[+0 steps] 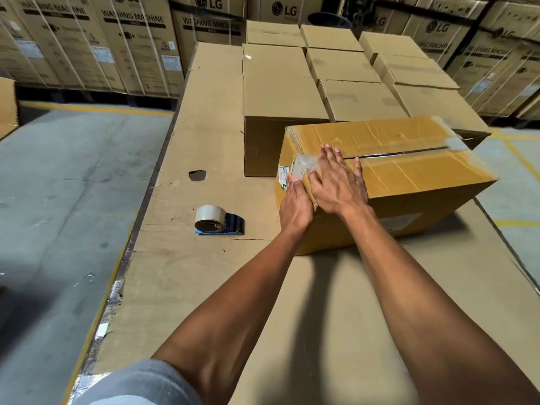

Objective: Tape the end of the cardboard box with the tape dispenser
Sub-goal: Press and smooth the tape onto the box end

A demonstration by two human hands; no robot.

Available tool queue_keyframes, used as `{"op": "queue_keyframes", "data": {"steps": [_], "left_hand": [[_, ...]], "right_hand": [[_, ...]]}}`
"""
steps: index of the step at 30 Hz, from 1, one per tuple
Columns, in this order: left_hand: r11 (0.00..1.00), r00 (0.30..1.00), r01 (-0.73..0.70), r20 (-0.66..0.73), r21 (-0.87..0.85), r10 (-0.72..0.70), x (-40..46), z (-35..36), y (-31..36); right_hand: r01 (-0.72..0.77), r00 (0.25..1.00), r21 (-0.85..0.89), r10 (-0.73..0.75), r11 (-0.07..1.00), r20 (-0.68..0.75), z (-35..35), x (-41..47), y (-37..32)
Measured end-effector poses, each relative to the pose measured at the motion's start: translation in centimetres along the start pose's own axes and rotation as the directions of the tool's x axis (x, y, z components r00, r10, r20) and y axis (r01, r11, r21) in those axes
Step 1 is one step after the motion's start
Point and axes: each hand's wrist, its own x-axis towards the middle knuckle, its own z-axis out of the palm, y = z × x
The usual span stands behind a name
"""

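Note:
A yellowish cardboard box (409, 159) lies on a cardboard-covered work surface (204, 273), its top seam partly gaping. Clear tape (305, 165) covers the box's near-left corner, and another clear strip sits at the far right end (455, 143). My right hand (340, 182) lies flat, fingers spread, on the box top at the seam's left end. My left hand (295, 206) presses against the box's left end face below the tape. The blue tape dispenser (217, 221) with a tan roll lies on the surface to the left, held by neither hand.
Several plain brown boxes (280, 92) stand in rows right behind the yellow box. Tall washing machine cartons (131, 48) line the back wall. Grey concrete floor (64, 185) with yellow lines drops off at the surface's left edge. A small hole (197, 175) marks the cardboard surface.

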Motion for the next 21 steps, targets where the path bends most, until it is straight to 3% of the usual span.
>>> {"op": "queue_keyframes", "data": {"steps": [3, 6, 15, 18, 21], "left_hand": [[0.985, 0.983, -0.172, -0.061, 0.004, 0.172, -0.29, 0.06, 0.83], [0.957, 0.956, -0.289, -0.067, -0.033, 0.286, -0.52, 0.55, 0.83], [0.979, 0.976, -0.205, -0.069, 0.021, 0.206, 0.05, 0.83, 0.61], [1.0, 0.999, -0.008, -0.052, -0.014, 0.008, -0.23, 0.64, 0.55], [0.998, 0.999, 0.04, -0.021, 0.039, -0.039, -0.55, 0.15, 1.08]], "right_hand": [[0.139, 0.99, 0.0, -0.138, 0.99, -0.038, -0.18, -0.38, 0.14], [0.167, 0.986, 0.02, -0.167, 0.986, 0.017, -0.24, -0.27, 0.33], [0.003, 1.0, 0.004, -0.003, 1.0, 0.007, 0.05, 0.29, -0.04], [-0.042, 0.999, -0.005, 0.042, 0.999, -0.001, 0.11, -0.03, -0.17], [-0.106, 0.994, 0.002, 0.106, 0.994, -0.022, 0.25, -0.37, -0.31]]}}
